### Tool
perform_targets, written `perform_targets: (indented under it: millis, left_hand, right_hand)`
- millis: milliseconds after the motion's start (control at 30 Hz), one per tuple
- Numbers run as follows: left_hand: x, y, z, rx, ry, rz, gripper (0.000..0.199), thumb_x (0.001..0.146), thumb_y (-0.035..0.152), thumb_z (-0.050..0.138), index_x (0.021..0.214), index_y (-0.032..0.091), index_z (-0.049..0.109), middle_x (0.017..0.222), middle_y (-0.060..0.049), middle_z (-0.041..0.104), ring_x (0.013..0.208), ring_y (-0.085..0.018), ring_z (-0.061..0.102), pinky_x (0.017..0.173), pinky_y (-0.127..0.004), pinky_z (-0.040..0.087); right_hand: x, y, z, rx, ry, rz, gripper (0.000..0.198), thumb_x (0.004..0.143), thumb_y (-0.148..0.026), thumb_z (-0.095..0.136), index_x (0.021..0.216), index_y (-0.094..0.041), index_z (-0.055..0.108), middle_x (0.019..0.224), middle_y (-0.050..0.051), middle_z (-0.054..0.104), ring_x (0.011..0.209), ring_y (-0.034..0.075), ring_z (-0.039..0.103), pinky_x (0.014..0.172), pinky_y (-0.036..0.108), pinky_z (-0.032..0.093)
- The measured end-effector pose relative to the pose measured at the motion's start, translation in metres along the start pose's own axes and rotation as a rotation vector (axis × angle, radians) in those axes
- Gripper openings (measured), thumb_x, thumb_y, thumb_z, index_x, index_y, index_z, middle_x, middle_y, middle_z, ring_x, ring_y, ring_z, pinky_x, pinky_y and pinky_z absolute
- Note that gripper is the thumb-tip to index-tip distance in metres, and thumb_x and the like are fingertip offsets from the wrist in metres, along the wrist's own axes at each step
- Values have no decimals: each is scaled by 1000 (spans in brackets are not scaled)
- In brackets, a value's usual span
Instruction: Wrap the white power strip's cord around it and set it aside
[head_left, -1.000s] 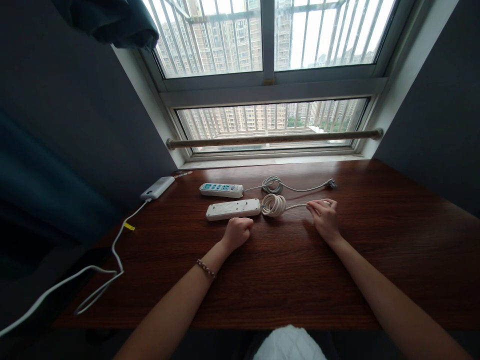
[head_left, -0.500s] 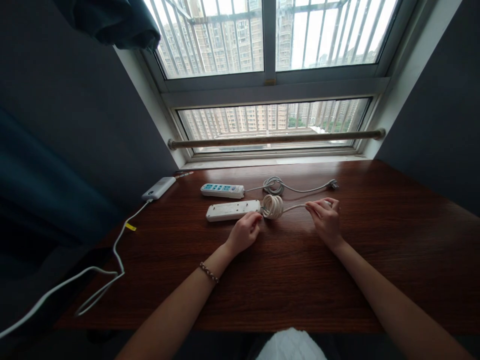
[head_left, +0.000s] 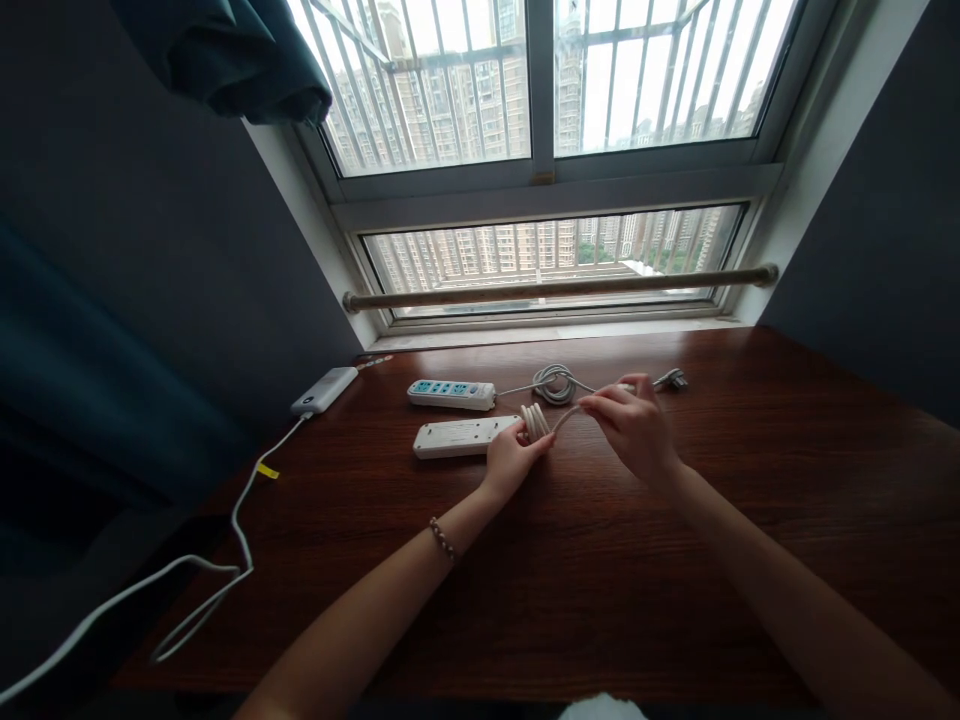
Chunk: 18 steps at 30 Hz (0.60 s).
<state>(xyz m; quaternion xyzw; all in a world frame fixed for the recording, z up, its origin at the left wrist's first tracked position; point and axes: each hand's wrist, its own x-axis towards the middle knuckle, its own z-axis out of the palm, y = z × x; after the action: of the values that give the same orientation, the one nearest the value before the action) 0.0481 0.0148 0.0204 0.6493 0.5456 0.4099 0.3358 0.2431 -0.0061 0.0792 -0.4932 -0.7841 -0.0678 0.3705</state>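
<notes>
A white power strip (head_left: 457,437) lies with its screw-dotted underside up on the dark wood desk. Its white cord is wound into a tight coil (head_left: 534,422) at the strip's right end. My left hand (head_left: 514,452) grips this coil, thumb on the near side and fingers partly hidden behind it. To the right, my right hand (head_left: 630,420) is closed on the cord's free end, above the desk; the plug is mostly hidden in the fingers. A short stretch of cord runs between both hands. Just behind lies a second power strip (head_left: 451,394), blue-socketed side up.
The second strip's looped grey cord (head_left: 555,384) runs behind my right hand to its plug (head_left: 673,378). At the desk's left edge a white power bank (head_left: 325,390) has a white cable (head_left: 238,520) trailing off. A window with a rail (head_left: 562,290) stands behind.
My left hand has moved from the strip's end onto the coil. My right hand has come leftward and up with the cord end, and the cord between them now curves. The view tilted slightly.
</notes>
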Motion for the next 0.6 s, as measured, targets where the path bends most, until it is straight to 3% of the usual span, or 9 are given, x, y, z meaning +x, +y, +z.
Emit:
perform_targets:
  millis: [167,300,433,600]
  left_hand:
    - [16,1,-10,-318,-53,-194,39,61,46,62,80,11,63,69,-7,65,57,-14,58,48,-19,40]
    - [19,-2,-20,-501,-94,-315,43,63,48,60,82,9,63,78,-10,67,53,-11,59,43,-17,40]
    - [18,-4,-24,-564,-106,-334,46,62,49,61,83,8,63,77,-11,67,48,-9,57,42,-16,41]
    - [16,0,-23,-553,-77,-271,47,62,51,60,77,7,64,61,-6,64,35,-3,46,30,-12,26]
  right_hand:
    - [55,-16,0,-9,-182,-81,17,78,-26,52,73,-26,68,72,3,63,82,22,38,74,34,29]
    - [73,-19,17,46,-250,-118,16,76,-25,54,71,-25,69,71,2,64,72,19,40,71,32,29]
    - [75,-14,30,94,-300,-127,16,77,-26,53,72,-25,69,73,1,65,67,15,44,72,31,29]
    - [69,-13,40,189,-381,-168,14,75,-23,55,71,-24,68,69,-1,64,65,12,48,71,27,29]
